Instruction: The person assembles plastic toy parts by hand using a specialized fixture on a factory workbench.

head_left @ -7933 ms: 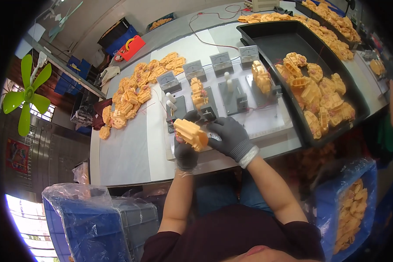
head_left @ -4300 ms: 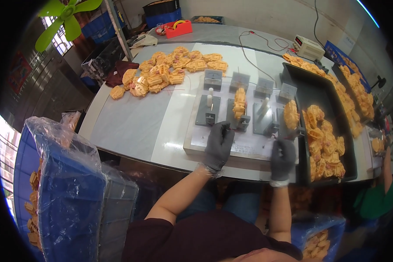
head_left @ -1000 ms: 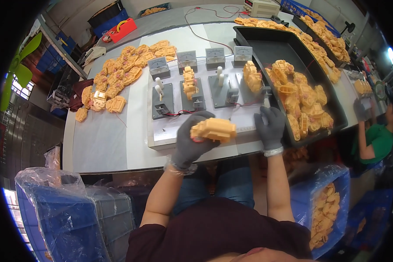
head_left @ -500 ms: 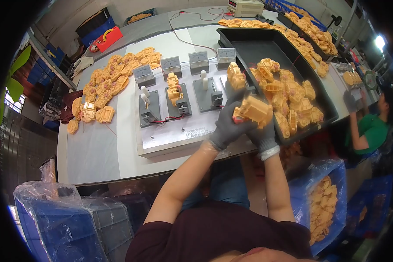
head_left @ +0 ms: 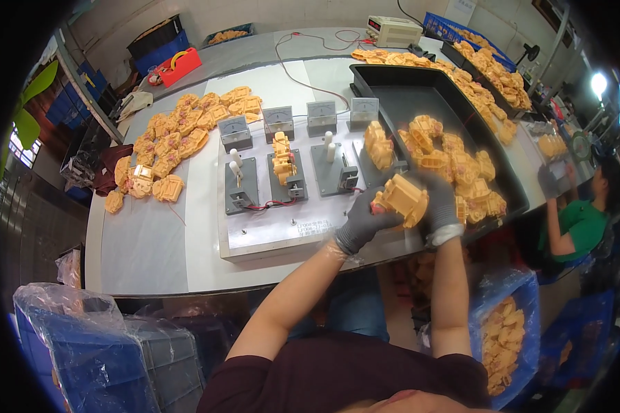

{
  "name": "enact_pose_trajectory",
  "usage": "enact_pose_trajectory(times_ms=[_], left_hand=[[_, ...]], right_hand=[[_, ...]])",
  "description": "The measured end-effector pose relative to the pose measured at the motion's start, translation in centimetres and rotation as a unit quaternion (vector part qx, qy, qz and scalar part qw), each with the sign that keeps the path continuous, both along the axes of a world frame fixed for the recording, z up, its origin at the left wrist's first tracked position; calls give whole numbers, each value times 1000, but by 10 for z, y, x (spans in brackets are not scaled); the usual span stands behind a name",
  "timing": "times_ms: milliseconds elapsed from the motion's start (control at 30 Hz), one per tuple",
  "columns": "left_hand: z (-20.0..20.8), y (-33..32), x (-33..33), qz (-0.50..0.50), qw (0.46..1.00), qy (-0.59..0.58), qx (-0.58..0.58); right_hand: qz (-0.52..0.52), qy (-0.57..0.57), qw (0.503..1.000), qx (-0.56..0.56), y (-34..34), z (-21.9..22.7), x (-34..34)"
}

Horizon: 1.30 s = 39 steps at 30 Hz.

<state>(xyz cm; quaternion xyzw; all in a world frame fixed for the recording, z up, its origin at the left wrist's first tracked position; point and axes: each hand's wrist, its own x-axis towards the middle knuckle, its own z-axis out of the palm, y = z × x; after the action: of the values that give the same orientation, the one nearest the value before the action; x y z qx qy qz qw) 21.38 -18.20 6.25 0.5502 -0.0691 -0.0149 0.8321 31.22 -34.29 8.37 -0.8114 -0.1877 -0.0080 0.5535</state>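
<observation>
A yellow-orange plastic housing [head_left: 403,199], boxy with a bit of red at one end, is gripped by my gloved left hand [head_left: 364,224]. My gloved right hand [head_left: 442,205] is close beside it on the right, at the near edge of the black tray [head_left: 410,86]; its fingertips are blurred and partly hidden. Several similar housings [head_left: 455,155] lie heaped in that tray. Ahead of my hands is a test board [head_left: 272,237] with grey stands and dial meters [head_left: 322,117]. One housing [head_left: 283,158] sits on a middle stand, another [head_left: 378,144] on the rightmost.
More housings [head_left: 169,138] are spread at the table's left. A red tape dispenser [head_left: 179,67] and a power supply [head_left: 394,31] stand at the back. Lined blue bins [head_left: 93,351] flank me below the table. A co-worker in a green top [head_left: 582,224] is at the right.
My right hand has shifted right and up, from beneath the housing to the tray's near edge. My left hand still holds the housing, now slightly lower.
</observation>
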Motion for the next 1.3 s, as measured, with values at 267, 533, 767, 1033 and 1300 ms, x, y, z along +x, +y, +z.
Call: enact_pose_trajectory(times_ms=[267,533,767,1033,1300], left_hand=[[-2,-4,-5,16,998,-60,-16],[-12,-4,3,38,994,-103,28],[11,-14,-1,122,987,-93,52],[58,5,15,259,955,-130,65],[80,23,89,330,761,-160,535]], right_hand=[[137,42,972,-184,62,75,37],[120,-9,992,27,57,63,70],[-167,-116,975,-87,-19,31,121],[-21,-108,989,98,31,-1,-28],[22,-105,966,233,39,-31,-31]])
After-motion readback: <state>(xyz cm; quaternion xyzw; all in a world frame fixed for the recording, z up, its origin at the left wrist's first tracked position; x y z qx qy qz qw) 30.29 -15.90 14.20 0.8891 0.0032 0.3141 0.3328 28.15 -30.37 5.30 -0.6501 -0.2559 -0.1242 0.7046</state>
